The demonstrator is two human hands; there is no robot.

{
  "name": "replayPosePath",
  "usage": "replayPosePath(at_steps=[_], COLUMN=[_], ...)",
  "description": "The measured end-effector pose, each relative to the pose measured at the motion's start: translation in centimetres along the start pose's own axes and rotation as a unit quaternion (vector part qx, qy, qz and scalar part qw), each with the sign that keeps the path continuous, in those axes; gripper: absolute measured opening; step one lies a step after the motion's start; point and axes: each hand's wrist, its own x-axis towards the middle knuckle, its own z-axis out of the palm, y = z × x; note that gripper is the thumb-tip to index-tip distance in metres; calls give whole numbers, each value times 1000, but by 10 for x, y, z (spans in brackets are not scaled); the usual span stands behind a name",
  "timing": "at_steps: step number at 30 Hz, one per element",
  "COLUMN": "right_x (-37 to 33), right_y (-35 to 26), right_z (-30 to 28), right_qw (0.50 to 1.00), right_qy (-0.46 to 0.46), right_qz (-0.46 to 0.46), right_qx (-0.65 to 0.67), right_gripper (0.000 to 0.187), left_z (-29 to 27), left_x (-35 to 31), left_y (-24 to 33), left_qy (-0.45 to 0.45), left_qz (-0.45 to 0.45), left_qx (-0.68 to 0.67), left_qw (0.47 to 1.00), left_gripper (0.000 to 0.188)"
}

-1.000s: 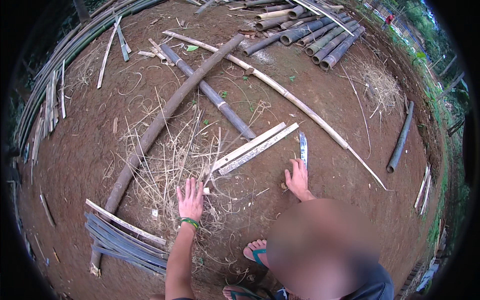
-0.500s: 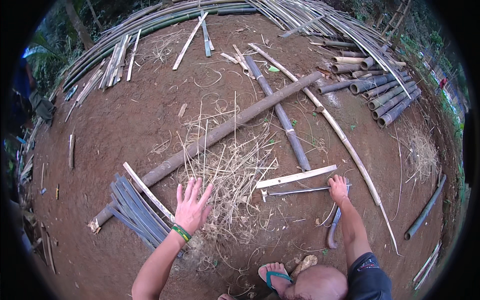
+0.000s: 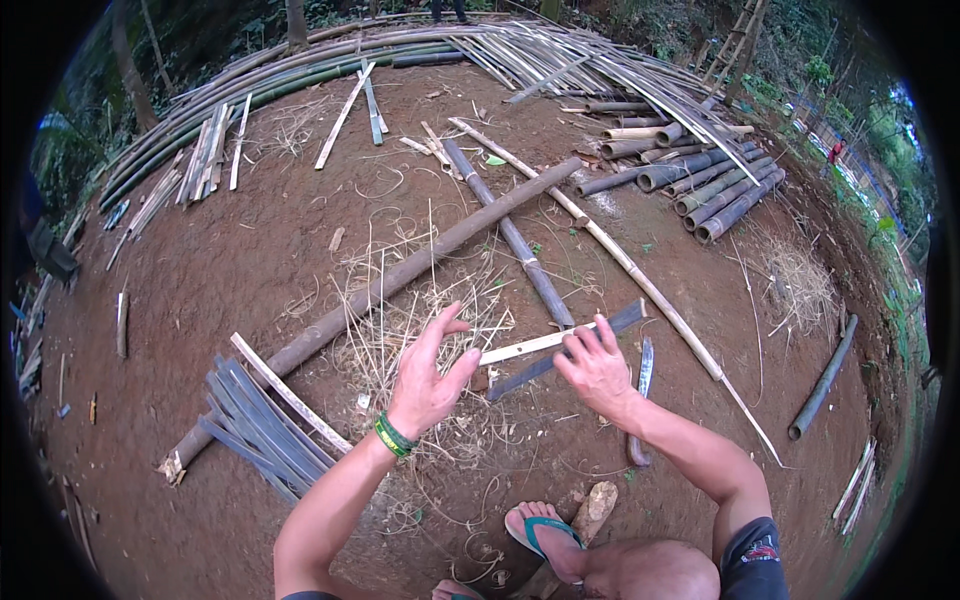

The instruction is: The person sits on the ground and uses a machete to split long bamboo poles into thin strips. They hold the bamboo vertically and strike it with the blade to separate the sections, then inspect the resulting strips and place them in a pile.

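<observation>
My right hand point(image 3: 601, 372) is closed on a dark bamboo strip point(image 3: 628, 318), which slants up to the right above the ground. The strip's lower left end reaches toward my left hand point(image 3: 428, 375), which hovers with thumb and fingers apart and nothing in it. Partly behind the held strip is a pale split bamboo piece point(image 3: 522, 349). A machete point(image 3: 644, 372) lies on the soil by my right wrist, its curved handle toward me. Left of my left forearm rests a bundle of dark bamboo strips point(image 3: 262, 420), with a pale strip point(image 3: 285, 390) beside it.
A long brown pole point(image 3: 400, 278) crosses the ground diagonally over a dark bamboo pole point(image 3: 515, 235). A pale pole point(image 3: 640, 275) runs to the right. Shavings point(image 3: 390, 330) pile up in the middle. Cut bamboo tubes point(image 3: 700, 185) are stacked at the far right. My sandalled foot point(image 3: 545, 530) is near.
My right hand has moved left and raised the bamboo strip, tilting it and turning its dark face into view. My left hand has shifted right, toward the strip. The head view has shifted.
</observation>
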Motion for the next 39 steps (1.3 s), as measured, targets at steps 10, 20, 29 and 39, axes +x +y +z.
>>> replayPosePath(at_steps=[10, 20, 29, 39], right_x=[60, 15, -194, -301], right_y=[-94, -105, -27, -27], right_z=[-61, -40, 104, 154], right_qw=[925, 950, 819, 720], right_qy=[-58, -10, -297, -268], right_qz=[-337, -189, 445, 603], right_qx=[-164, 248, 209, 217], right_gripper=[31, 23, 46, 87], left_z=[5, -54, -79, -90], left_x=[-19, -29, -26, -20], left_y=[76, 47, 14, -3], left_qy=[-1, 93, 135, 125], left_qz=[66, 30, -12, -132], left_qx=[20, 100, 130, 41], left_qw=[998, 990, 982, 982], left_gripper=[45, 19, 24, 32])
